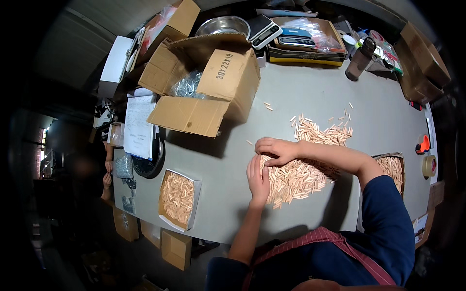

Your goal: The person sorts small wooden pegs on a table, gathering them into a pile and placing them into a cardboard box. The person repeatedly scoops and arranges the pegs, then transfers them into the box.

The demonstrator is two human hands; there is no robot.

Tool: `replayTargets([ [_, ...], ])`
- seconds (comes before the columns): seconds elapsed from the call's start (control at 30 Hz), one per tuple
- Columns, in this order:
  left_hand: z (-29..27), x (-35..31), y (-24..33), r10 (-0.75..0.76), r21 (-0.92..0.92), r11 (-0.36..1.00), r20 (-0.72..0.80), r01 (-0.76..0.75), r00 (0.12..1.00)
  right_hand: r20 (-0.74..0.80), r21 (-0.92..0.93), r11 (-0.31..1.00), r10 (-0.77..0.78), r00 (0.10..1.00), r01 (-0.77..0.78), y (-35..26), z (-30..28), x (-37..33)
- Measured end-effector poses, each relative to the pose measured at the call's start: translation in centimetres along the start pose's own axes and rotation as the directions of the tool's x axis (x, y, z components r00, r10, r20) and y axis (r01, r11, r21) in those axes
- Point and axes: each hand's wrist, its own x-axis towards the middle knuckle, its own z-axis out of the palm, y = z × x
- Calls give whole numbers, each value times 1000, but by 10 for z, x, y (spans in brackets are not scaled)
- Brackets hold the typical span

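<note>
A broad heap of short wooden dowels (300, 182) is spread on the grey table, with a thinner part running away to the far right. At its left edge lies my left hand (258, 180), fingers stretched out and thumb apart against the dowels. My right hand (278, 150) reaches across from the right and arches over the same edge, its fingers bent loosely and the thumb apart. The fingertips of both hands nearly meet there. Neither hand visibly grips a dowel, though some pieces between the palms are partly hidden.
A white-rimmed box of dowels (177, 199) stands left, another dowel box (391, 169) right. Behind are an open carton (233, 82) with plastic bags, a scale (265, 33) and a dark bottle (360, 60). Tape (429, 166) lies far right. Another person's hands (108, 174) work at the left edge.
</note>
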Motion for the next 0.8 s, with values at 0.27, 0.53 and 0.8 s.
replayTargets([
  [0.27, -48, 28, -42, -56, -228, 973, -77, 37, 995, -394, -32, 954, 262, 881, -298, 55, -63, 6],
  [0.53, -38, 84, -51, 176, 167, 966, 143, -199, 974, -168, -159, 966, 175, 970, -202, 47, -22, 18],
  [0.8, -54, 48, -27, 179, -26, 983, 363, -182, 914, -45, 44, 989, 146, 988, -144, -37, 1, -9],
])
